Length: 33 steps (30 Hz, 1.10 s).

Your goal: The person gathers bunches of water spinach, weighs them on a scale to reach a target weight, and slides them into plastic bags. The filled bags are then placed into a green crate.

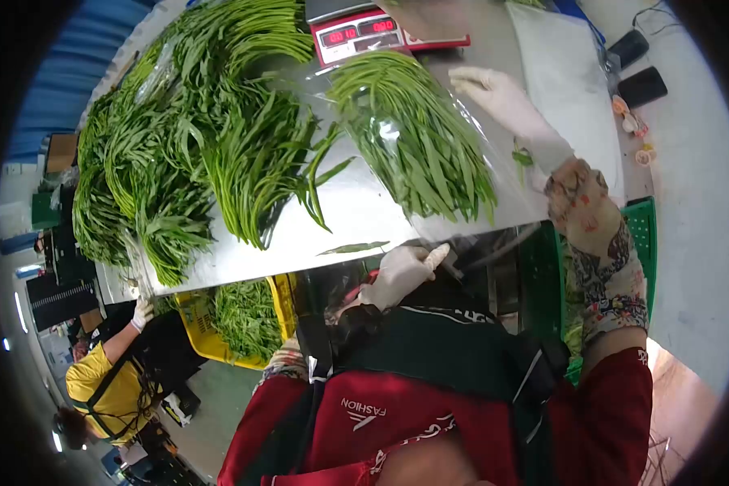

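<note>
A bundle of long leafy green vegetables [429, 138] lies on the metal table inside a clear plastic bag [506, 174]. My right hand [490, 89], in a white glove, is beside the bag's far right edge, its fingers stretched out to the left. At the table's near edge is my left hand [401, 274], also gloved, with its fingers curled together close to the bag's near end. What those fingers hold, if anything, is hidden. A single loose leaf [354, 248] lies just left of that hand.
Loose greens [178, 138] are heaped on the table's left. A red digital scale [364, 36] stands at the back, a blurred pale shape over it. White plastic sheets [571, 89] lie right. A yellow crate [279, 304] holds greens below. A person in yellow [109, 381] stands left.
</note>
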Each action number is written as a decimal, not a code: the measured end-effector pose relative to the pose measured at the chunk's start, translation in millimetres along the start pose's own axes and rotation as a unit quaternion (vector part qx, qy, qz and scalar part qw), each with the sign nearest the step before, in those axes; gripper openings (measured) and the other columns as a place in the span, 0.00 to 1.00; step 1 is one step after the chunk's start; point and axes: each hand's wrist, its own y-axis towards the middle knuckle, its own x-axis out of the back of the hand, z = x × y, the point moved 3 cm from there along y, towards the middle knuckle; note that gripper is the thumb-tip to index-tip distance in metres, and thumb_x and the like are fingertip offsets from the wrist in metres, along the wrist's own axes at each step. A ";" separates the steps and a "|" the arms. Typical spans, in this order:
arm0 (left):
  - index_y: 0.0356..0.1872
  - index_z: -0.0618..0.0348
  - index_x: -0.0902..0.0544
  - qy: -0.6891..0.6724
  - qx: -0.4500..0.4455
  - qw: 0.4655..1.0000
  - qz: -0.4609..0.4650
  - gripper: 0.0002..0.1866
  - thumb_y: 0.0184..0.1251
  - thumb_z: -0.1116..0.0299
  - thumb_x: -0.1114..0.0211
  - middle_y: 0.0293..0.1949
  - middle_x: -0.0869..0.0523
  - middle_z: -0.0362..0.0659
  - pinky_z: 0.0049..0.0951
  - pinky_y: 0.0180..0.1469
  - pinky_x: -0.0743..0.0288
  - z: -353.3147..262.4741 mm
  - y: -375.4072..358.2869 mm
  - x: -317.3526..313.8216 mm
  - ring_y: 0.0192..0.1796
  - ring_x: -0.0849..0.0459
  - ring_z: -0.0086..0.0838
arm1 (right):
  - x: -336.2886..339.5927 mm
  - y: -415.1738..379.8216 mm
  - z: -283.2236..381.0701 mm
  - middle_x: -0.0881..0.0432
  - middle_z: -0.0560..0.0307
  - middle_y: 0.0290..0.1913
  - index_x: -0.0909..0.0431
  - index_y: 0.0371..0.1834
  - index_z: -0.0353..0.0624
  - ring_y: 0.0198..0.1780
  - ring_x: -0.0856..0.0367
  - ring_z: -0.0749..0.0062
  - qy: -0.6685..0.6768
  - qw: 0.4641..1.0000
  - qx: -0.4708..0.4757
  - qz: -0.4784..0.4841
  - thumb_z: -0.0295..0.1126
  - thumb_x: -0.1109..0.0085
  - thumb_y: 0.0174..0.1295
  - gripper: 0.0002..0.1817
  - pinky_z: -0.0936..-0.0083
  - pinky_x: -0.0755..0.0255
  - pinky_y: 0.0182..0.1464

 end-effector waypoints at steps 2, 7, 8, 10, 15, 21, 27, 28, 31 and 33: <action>0.24 0.65 0.16 -0.101 0.057 0.993 0.026 0.27 0.65 0.47 0.42 0.21 0.15 0.45 0.27 0.34 0.24 1.9 2.9 -22.6 0.26 0.16 0.29 | -0.7 -45.9 -9.1 0.16 0.53 0.44 0.23 0.52 0.34 0.44 0.20 0.78 0.050 0.996 -0.049 0.051 0.30 0.47 0.66 0.15 0.82 0.28 0.50; 0.33 0.66 0.17 -0.187 0.107 0.976 0.041 0.15 0.69 0.63 0.44 0.28 0.13 0.47 0.18 0.31 0.25 6.9 -3.3 -29.9 0.30 0.14 0.25 | 4.0 -138.4 -29.0 0.16 0.56 0.32 0.20 0.45 0.31 0.34 0.21 0.80 0.062 0.989 -0.094 0.091 0.30 0.44 0.65 0.13 0.82 0.27 0.41; 0.34 0.66 0.17 -0.193 0.107 0.975 0.039 0.15 0.69 0.64 0.45 0.29 0.13 0.47 0.18 0.33 0.25 9.5 -6.6 -29.4 0.31 0.14 0.26 | 3.1 -152.2 -31.7 0.16 0.56 0.32 0.19 0.44 0.31 0.33 0.21 0.80 0.062 0.987 -0.120 0.093 0.31 0.44 0.65 0.13 0.81 0.26 0.41; 0.37 0.66 0.17 -0.222 0.091 0.970 0.040 0.14 0.70 0.64 0.46 0.30 0.13 0.47 0.19 0.34 0.24 13.5 -14.5 -26.5 0.32 0.14 0.26 | -2.6 -177.3 -33.0 0.16 0.57 0.32 0.19 0.43 0.31 0.34 0.21 0.80 0.106 0.981 -0.125 0.107 0.30 0.43 0.64 0.12 0.81 0.26 0.41; 0.35 0.67 0.18 -0.319 0.076 0.945 0.018 0.12 0.68 0.69 0.47 0.30 0.13 0.46 0.21 0.35 0.22 3.4 -38.1 -22.1 0.32 0.14 0.28 | -46.4 -217.0 -14.6 0.18 0.60 0.37 0.17 0.39 0.44 0.41 0.20 0.68 0.026 0.984 0.067 0.161 0.30 0.37 0.55 0.09 0.73 0.27 0.47; 0.37 0.70 0.18 -0.304 0.049 0.951 0.027 0.15 0.70 0.67 0.47 0.31 0.13 0.48 0.23 0.35 0.20 7.3 -38.5 -20.0 0.33 0.13 0.31 | -101.3 -235.9 -10.2 0.25 0.61 0.35 0.24 0.27 0.47 0.43 0.26 0.64 -0.210 0.917 0.280 0.191 0.31 0.39 0.51 0.04 0.68 0.33 0.47; 0.36 0.71 0.19 -0.317 0.035 0.948 0.022 0.15 0.71 0.67 0.48 0.31 0.13 0.50 0.23 0.36 0.21 22.8 -44.4 -6.2 0.33 0.13 0.31 | -44.2 -281.9 -20.5 0.23 0.59 0.35 0.22 0.30 0.46 0.43 0.26 0.63 -0.234 0.944 0.218 0.081 0.32 0.42 0.55 0.03 0.67 0.33 0.44; 0.34 0.72 0.19 -0.292 0.043 0.955 0.017 0.15 0.71 0.67 0.48 0.30 0.14 0.51 0.22 0.36 0.21 17.5 -48.3 -0.1 0.33 0.13 0.30 | -49.3 -311.2 -60.2 0.23 0.58 0.36 0.22 0.34 0.46 0.44 0.26 0.62 -0.345 0.918 0.108 0.162 0.30 0.44 0.56 0.05 0.67 0.33 0.46; 0.33 0.72 0.19 -0.239 0.041 0.970 0.030 0.15 0.70 0.68 0.47 0.28 0.14 0.50 0.21 0.35 0.22 18.9 -52.2 17.8 0.31 0.14 0.27 | -51.5 -412.7 -158.7 0.24 0.53 0.44 0.26 0.47 0.43 0.49 0.26 0.58 -0.437 0.770 -0.229 0.405 0.28 0.47 0.57 0.13 0.64 0.32 0.51; 0.33 0.69 0.18 -0.209 -0.003 0.977 0.044 0.15 0.71 0.65 0.46 0.26 0.15 0.45 0.18 0.33 0.25 17.6 -56.8 26.8 0.29 0.17 0.21 | -37.3 -404.9 -129.1 0.26 0.47 0.51 0.30 0.56 0.42 0.53 0.26 0.55 -0.376 0.790 -0.316 0.368 0.28 0.49 0.58 0.20 0.63 0.32 0.54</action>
